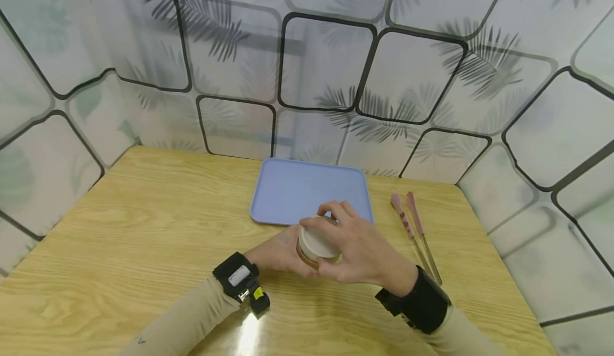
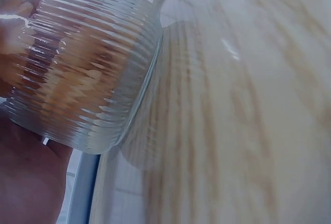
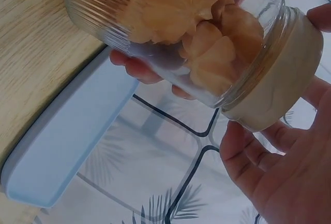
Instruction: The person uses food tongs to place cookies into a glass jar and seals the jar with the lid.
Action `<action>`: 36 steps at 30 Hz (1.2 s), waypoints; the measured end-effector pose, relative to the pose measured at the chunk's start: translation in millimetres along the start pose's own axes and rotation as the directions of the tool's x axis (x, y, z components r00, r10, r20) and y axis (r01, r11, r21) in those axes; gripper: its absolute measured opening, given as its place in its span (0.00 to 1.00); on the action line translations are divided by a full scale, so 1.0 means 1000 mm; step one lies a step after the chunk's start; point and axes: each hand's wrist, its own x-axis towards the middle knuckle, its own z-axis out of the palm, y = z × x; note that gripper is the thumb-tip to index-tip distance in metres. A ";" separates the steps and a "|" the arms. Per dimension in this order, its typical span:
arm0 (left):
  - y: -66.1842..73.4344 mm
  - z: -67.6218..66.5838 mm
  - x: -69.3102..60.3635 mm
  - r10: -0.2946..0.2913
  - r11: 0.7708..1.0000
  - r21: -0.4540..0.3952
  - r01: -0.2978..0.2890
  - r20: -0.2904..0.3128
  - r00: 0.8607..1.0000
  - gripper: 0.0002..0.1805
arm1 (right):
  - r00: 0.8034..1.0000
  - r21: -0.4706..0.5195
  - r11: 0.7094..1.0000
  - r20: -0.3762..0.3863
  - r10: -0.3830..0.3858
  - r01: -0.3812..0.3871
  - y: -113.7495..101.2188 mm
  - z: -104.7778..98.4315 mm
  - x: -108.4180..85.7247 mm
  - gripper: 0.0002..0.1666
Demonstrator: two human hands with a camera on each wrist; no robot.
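A ribbed clear glass jar (image 2: 88, 69) with a cream lid (image 1: 318, 243) is upright at the table's near middle, its base on or just above the wood. Ridged, golden-brown cookies (image 3: 207, 53) fill much of it. My left hand (image 1: 280, 252) grips the jar's body from the left; its fingers show behind the glass in the right wrist view. From above and the right, my right hand (image 1: 360, 244) holds the lid's rim between thumb and curled fingers. The lid sits on the jar's mouth. Whether it is loose, I cannot tell.
Just behind the jar lies a shallow blue tray (image 1: 307, 188). To the right, two slim pink-and-metal arms (image 1: 416, 217) lie close together, perhaps tongs. A patterned wall covering (image 1: 240, 132) borders the wooden table (image 1: 158, 223) at the back and sides.
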 end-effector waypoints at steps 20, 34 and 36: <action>0.001 -0.002 -0.003 -0.069 0.997 -0.032 0.069 -0.014 0.998 0.53 | 0.966 -0.369 0.893 -0.098 0.238 -0.258 -0.028 0.005 0.012 0.41; 0.001 -0.002 0.002 -0.022 1.000 -0.001 0.023 0.016 1.000 0.51 | 0.989 -0.049 0.999 0.150 0.012 -0.004 -0.005 -0.013 0.012 0.39; 0.001 -0.002 0.002 -0.020 1.000 0.015 0.019 0.022 1.000 0.51 | 0.987 0.018 1.000 0.159 -0.027 0.024 -0.001 -0.013 0.012 0.38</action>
